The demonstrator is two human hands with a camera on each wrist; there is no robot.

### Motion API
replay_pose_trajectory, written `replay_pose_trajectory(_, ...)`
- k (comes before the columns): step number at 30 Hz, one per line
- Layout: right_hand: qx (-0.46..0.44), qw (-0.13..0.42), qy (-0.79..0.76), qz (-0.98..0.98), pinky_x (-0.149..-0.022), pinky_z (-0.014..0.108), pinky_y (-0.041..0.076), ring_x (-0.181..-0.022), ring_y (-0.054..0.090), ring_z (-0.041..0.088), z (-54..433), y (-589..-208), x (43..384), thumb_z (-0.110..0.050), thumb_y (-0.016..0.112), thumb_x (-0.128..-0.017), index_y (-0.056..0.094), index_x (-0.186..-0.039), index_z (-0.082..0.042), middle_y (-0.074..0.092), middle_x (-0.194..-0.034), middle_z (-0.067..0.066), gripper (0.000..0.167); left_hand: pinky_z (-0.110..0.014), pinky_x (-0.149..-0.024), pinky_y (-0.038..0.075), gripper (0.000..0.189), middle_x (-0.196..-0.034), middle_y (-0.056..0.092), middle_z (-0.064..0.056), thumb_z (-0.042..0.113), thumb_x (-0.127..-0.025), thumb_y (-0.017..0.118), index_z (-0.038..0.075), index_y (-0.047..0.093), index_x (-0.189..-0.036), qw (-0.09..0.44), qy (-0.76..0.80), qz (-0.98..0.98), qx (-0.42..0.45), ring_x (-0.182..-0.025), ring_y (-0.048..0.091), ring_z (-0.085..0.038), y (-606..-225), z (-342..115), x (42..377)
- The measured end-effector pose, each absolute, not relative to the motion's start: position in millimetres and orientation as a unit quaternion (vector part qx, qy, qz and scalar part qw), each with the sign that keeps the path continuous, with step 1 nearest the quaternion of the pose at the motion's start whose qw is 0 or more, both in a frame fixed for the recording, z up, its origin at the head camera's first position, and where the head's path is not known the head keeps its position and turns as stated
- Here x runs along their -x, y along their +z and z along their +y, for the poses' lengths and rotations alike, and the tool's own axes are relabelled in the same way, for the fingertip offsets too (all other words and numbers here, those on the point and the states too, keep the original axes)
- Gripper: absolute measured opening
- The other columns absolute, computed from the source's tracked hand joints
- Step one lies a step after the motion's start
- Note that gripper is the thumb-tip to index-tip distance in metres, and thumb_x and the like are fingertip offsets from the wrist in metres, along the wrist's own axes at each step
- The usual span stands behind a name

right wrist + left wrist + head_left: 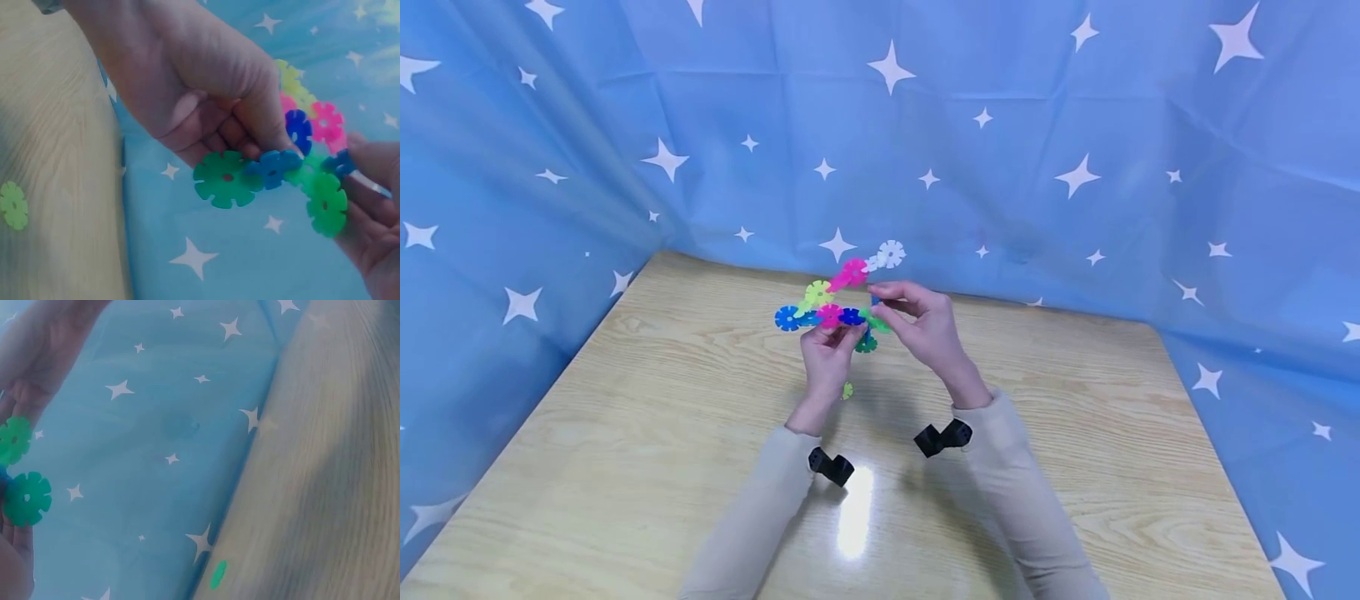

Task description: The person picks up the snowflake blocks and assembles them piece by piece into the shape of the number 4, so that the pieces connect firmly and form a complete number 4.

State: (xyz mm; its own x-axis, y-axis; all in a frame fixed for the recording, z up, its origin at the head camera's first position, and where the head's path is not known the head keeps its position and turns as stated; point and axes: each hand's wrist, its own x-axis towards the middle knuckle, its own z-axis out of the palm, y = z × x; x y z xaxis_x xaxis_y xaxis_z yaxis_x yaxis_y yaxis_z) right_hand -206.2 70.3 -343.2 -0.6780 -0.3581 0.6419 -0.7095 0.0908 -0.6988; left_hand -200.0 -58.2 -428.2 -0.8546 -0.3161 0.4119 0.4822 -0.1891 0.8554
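Observation:
A chain of slotted plastic snowflake discs (831, 316) in blue, pink, yellow, white and green is held above the table. My left hand (828, 362) grips it from below, near the dark blue disc (299, 132). On the other side, my right hand (925, 327) pinches a blue disc (339, 163) between thumb and fingers, beside light green discs (328, 205). A darker green disc (228, 179) hangs at the lower end, by the left hand. In the left wrist view, two green discs (27, 499) show at the left edge; both hands are partly cut off.
One loose yellow-green disc (847, 390) is on the wooden table (1037, 467) behind the left wrist. A blue star-patterned curtain (1000, 150) surrounds the table's back and sides. Each sleeve carries a black wrist camera (943, 437).

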Motion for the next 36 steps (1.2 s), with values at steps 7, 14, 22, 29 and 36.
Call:
replay_pose_trajectory(7, -0.310, 0.173, 0.603, -0.714, -0.084, 0.030, 0.054, -0.098, 0.063, 0.033, 76.5, -364.5, 214.0, 0.014, 0.057, -0.085, 0.059, -0.109, 0.017, 0.062, -0.106, 0.030, 0.024, -0.012, -0.055, 0.045, 0.013, -0.072, 0.065, 0.017, -0.011, -0.081, 0.065, -0.021, 0.060, -0.087, 0.259, -0.770, -0.579, 0.070, -0.061, 0.056, -0.001, -432.0, -64.9, 205.4)
replay_pose_trajectory(14, -0.185, 0.126, 0.607, -0.763, -0.070, 0.019, 0.054, -0.084, 0.064, 0.015, 75.9, -429.9, 221.4, -0.002, 0.061, -0.089, 0.064, -0.106, 0.007, 0.066, -0.099, 0.024, 0.019, -0.013, -0.058, 0.047, 0.023, -0.072, 0.066, 0.011, -0.009, -0.081, 0.066, 0.012, 0.072, -0.075, 0.273, -0.779, -0.563, 0.037, -0.062, 0.057, -0.003, -429.1, -77.3, 205.6)
replay_pose_trajectory(22, -0.242, -0.045, 0.400, -0.883, -0.074, 0.029, 0.055, -0.085, 0.062, 0.026, 55.4, -471.5, 209.8, -0.010, 0.074, -0.080, 0.063, -0.110, 0.007, 0.064, -0.098, 0.019, 0.036, -0.015, -0.061, 0.050, 0.012, -0.073, 0.066, 0.009, -0.008, -0.082, 0.065, 0.002, 0.070, -0.080, 0.255, -0.789, -0.558, 0.034, -0.065, 0.059, -0.005, -428.2, -84.5, 207.1)
replay_pose_trajectory(29, -0.248, -0.067, 0.286, -0.923, -0.064, 0.023, 0.047, -0.074, 0.049, 0.014, 43.9, -481.5, 205.9, -0.018, 0.080, -0.075, 0.066, -0.107, 0.004, 0.054, -0.086, 0.005, 0.041, -0.016, -0.064, 0.051, 0.006, -0.074, 0.067, 0.010, -0.006, -0.083, 0.065, -0.011, 0.067, -0.087, 0.244, -0.787, -0.566, 0.027, -0.068, 0.062, -0.005, -426.8, -86.2, 206.4)
replay_pose_trajectory(36, -0.251, -0.066, 0.256, -0.931, -0.058, 0.022, 0.041, -0.069, 0.044, 0.013, 36.8, -479.8, 209.8, -0.012, 0.077, -0.077, 0.067, -0.092, 0.000, 0.048, -0.077, 0.002, 0.022, -0.015, -0.064, 0.051, 0.016, -0.075, 0.066, 0.013, -0.005, -0.084, 0.065, -0.019, 0.061, -0.092, 0.248, -0.770, -0.587, 0.032, -0.068, 0.062, -0.004, -427.5, -87.0, 207.2)
